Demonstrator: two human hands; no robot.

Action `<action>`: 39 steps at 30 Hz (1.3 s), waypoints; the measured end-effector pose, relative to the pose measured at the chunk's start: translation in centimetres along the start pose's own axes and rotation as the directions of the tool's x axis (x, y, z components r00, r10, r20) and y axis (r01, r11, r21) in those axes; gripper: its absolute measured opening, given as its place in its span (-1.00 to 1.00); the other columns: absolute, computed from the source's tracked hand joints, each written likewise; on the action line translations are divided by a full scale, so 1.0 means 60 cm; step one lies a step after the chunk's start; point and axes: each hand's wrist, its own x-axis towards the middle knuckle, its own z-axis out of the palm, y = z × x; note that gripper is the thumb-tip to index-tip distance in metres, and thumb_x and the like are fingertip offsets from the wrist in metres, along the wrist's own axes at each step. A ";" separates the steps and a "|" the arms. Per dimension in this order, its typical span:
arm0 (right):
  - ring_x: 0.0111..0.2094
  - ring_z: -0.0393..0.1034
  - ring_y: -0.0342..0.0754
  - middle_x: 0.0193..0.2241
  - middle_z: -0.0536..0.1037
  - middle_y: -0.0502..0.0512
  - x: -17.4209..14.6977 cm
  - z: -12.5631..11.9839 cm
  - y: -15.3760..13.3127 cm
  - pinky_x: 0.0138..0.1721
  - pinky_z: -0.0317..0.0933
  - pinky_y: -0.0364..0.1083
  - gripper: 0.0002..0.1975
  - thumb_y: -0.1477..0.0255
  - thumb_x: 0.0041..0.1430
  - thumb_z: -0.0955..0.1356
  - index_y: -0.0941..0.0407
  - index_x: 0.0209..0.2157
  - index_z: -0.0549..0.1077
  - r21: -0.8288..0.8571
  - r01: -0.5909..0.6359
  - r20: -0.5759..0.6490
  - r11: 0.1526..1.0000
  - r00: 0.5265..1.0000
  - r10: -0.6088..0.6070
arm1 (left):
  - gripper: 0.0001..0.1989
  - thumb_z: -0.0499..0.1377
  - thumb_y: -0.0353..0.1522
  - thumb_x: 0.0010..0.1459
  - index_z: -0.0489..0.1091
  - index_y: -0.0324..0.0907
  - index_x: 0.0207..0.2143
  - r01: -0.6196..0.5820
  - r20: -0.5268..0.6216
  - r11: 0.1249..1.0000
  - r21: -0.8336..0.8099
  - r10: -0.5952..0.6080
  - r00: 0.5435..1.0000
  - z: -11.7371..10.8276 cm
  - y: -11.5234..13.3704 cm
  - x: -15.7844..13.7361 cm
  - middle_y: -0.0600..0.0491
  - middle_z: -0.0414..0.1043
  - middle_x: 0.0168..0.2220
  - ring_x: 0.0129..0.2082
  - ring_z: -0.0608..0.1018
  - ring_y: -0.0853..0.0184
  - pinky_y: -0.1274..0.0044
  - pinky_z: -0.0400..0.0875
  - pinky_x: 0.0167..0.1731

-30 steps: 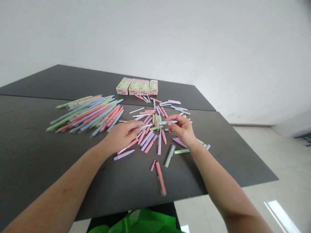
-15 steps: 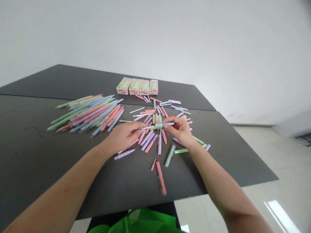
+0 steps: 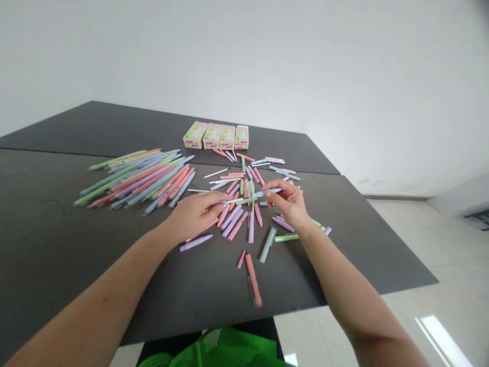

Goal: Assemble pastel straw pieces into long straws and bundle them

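My left hand [image 3: 198, 210] is closed in a pinch around a white pen refill [image 3: 235, 201], whose free end points right. Facing it, my right hand [image 3: 287, 203] grips a light blue pen barrel piece [image 3: 261, 194] between thumb and fingers. A small gap seems to lie between the refill and the barrel piece. Below both hands spreads a loose heap of pen parts, with purple barrels [image 3: 231, 219], a pink barrel [image 3: 237, 226] and a green piece [image 3: 245, 201] among them. My fingers hide part of the heap.
On the left lies a pile of capped pens [image 3: 141, 178] in several colours. Several small pink-and-green boxes [image 3: 211, 136] stand at the back of the dark table [image 3: 76, 255]. Near the front edge are a red pen barrel [image 3: 253, 280] and a grey-green one [image 3: 268, 244].
My right hand has moved slightly right with the blue barrel piece, drawing it away from the white refill. My left hand has stayed almost in place.
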 end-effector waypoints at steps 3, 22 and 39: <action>-0.61 0.22 -0.22 -0.58 0.41 -0.05 -0.002 0.004 -0.005 -0.58 0.13 -0.19 -0.82 0.31 0.06 0.44 0.12 -0.33 0.50 -0.037 -0.018 0.011 0.999 1.000 0.019 | -0.70 0.02 -0.29 0.27 0.45 -0.07 -0.04 0.000 0.003 1.000 0.000 0.000 1.000 -0.001 0.002 0.000 0.09 0.54 -0.12 -0.14 0.54 0.30 0.54 0.33 -0.14; -0.59 0.23 -0.21 -0.54 0.44 -0.02 -0.005 0.011 -0.009 -0.56 0.13 -0.17 -0.80 0.27 0.06 0.44 0.11 -0.34 0.51 -0.050 -0.015 0.026 0.999 1.000 0.016 | -0.69 0.00 -0.28 0.28 0.44 -0.07 -0.01 -0.003 0.002 1.000 0.009 0.003 1.000 0.003 0.001 0.000 0.06 0.53 -0.07 -0.07 0.53 0.28 0.50 0.34 -0.05; -0.43 0.38 -0.13 -0.40 0.54 0.07 -0.005 0.014 -0.007 -0.40 0.26 -0.14 -0.77 0.29 0.02 0.47 0.14 -0.33 0.52 -0.103 -0.012 0.082 0.995 0.996 0.021 | -0.70 0.00 -0.32 0.28 0.43 -0.06 -0.02 -0.035 0.018 0.998 0.057 0.034 0.999 0.004 0.001 0.000 0.09 0.53 -0.07 -0.07 0.53 0.29 0.53 0.34 -0.09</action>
